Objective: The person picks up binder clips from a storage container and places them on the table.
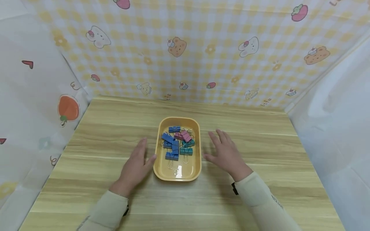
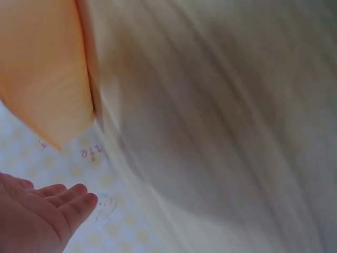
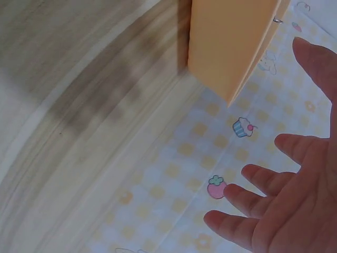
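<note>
A yellow-orange plastic tray sits on the table, holding several binder clips in blue, pink and green, some with wire handles folded out. Just left of the tray is my left hand, fingers extended, its thumb tip at or very near the rim; actual contact cannot be told. My right hand is apart from the tray on its right side, fingers spread and holding nothing. The right wrist view shows that palm facing the tray's outer wall.
The wood-grain table extends around the tray. Behind it rises a yellow checked cloth backdrop with cartoon prints. White sheets hang at the left and right sides.
</note>
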Motion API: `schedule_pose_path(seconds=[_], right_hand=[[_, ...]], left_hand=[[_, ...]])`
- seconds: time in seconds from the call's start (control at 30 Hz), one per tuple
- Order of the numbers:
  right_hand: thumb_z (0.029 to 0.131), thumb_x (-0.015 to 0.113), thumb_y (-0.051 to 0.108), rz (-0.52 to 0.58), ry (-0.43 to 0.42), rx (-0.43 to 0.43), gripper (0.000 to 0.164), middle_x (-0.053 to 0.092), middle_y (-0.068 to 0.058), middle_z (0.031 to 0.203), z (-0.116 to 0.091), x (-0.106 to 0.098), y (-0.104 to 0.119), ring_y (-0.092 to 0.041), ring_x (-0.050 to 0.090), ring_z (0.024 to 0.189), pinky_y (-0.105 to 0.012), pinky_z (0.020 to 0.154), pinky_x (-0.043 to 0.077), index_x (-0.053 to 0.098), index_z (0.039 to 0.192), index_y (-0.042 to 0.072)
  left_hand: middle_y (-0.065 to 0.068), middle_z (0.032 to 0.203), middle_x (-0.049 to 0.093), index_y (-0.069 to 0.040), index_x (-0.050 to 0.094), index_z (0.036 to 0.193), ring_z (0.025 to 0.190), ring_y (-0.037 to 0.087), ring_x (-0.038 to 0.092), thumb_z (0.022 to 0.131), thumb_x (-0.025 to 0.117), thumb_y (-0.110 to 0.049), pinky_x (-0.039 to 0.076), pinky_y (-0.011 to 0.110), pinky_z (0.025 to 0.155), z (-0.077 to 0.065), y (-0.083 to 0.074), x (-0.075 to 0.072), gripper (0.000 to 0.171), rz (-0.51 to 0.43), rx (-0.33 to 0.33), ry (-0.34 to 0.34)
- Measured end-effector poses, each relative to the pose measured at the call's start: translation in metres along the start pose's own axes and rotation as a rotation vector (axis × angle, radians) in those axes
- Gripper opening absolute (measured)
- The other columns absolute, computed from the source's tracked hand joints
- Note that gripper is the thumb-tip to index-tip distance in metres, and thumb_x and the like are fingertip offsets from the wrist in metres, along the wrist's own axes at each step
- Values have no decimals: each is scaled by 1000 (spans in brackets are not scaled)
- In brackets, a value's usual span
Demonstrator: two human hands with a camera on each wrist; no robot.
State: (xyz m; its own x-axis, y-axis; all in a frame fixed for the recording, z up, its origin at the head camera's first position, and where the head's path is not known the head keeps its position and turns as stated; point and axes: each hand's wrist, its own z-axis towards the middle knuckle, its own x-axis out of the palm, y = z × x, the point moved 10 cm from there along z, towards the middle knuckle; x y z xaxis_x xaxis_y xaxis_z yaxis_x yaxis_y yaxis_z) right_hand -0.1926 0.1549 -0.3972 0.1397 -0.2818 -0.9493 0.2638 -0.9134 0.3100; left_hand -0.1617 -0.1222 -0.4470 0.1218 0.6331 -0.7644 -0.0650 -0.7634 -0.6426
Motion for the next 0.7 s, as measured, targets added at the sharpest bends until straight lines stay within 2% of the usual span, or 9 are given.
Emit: schedule_pose_path(seconds=[0.17, 0.5, 0.7], right_hand=[[78, 79, 42, 17, 6, -39, 92, 26, -23, 154, 3, -3, 10, -43, 24, 141, -61, 111, 25, 31, 151, 10], [77, 80, 41, -30, -3, -106, 89, 32, -21, 152, 12, -4, 27, -41, 30, 139, -56, 112, 27, 36, 149, 11], [76, 82, 38, -40, 27, -142, 90, 34, -21, 151, 18, -2, 40, -39, 32, 138, -54, 112, 29, 37, 149, 12]], left_hand=[[19, 159, 15, -5, 9, 155, 145, 38, 17, 100, 47, -41, 19, 55, 115, 4, -1, 8, 76, -81, -24, 8], [16, 160, 14, -9, 8, 156, 145, 38, 16, 101, 43, -44, 18, 55, 115, 9, 4, 21, 74, -152, -72, 32], [15, 160, 13, -12, 7, 156, 146, 37, 15, 102, 41, -44, 18, 55, 115, 13, 6, 26, 72, -201, -91, 40]])
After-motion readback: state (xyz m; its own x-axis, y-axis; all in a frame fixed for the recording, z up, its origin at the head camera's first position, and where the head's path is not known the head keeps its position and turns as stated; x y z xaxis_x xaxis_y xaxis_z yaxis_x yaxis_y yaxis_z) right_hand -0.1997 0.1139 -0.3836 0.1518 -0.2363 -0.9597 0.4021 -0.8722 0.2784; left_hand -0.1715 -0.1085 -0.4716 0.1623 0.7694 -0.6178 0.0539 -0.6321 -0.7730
